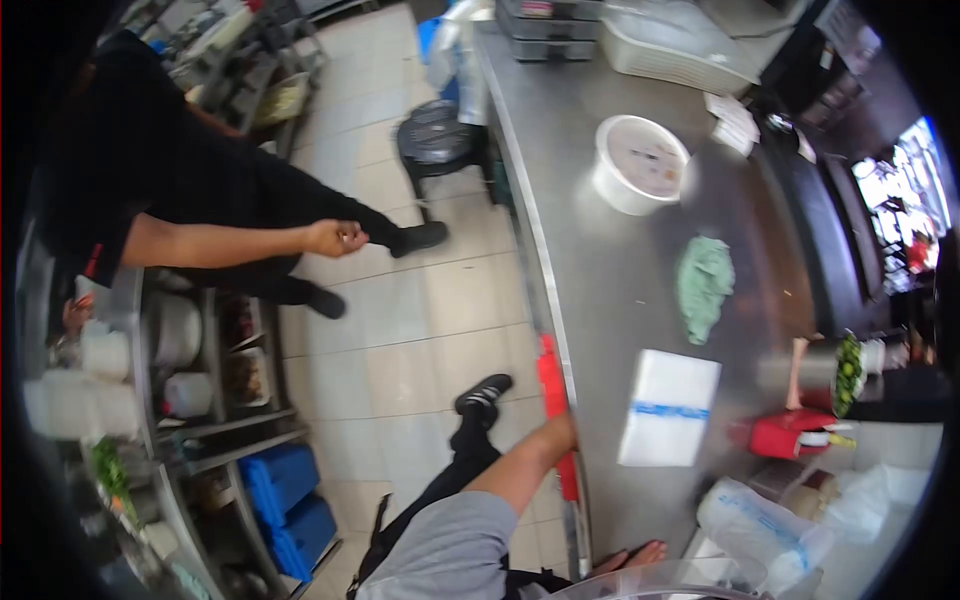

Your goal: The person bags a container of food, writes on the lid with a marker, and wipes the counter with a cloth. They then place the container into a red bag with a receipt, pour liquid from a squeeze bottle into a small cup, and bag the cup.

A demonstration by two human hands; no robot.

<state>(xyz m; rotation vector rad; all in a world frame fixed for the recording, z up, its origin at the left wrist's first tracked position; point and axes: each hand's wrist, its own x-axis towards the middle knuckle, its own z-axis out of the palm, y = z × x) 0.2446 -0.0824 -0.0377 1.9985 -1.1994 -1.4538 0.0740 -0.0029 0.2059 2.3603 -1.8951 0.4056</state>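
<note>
My left forearm point(545, 455), below a grey sleeve, reaches to the counter's near edge. That hand goes out of sight under the edge, beside a red strip point(551, 385); whether it holds anything is hidden. Low in the view, the fingers of my right hand point(635, 556) stretch out over the counter's edge, with nothing visible in them. A clear curved plastic rim point(690, 575) covers part of the view just below them. Nearest on the steel counter point(600, 300) lies a white packet with a blue band point(668, 408). Beyond it is a crumpled green cloth point(705, 288).
A white tub point(640, 165) with brownish contents stands farther along the counter. Grey trays point(550, 30) and a white basket point(675, 45) sit at the far end. A black stool point(440, 140) stands in the aisle. A co-worker's arm point(230, 243) extends from the left, by shelves with blue containers point(285, 510).
</note>
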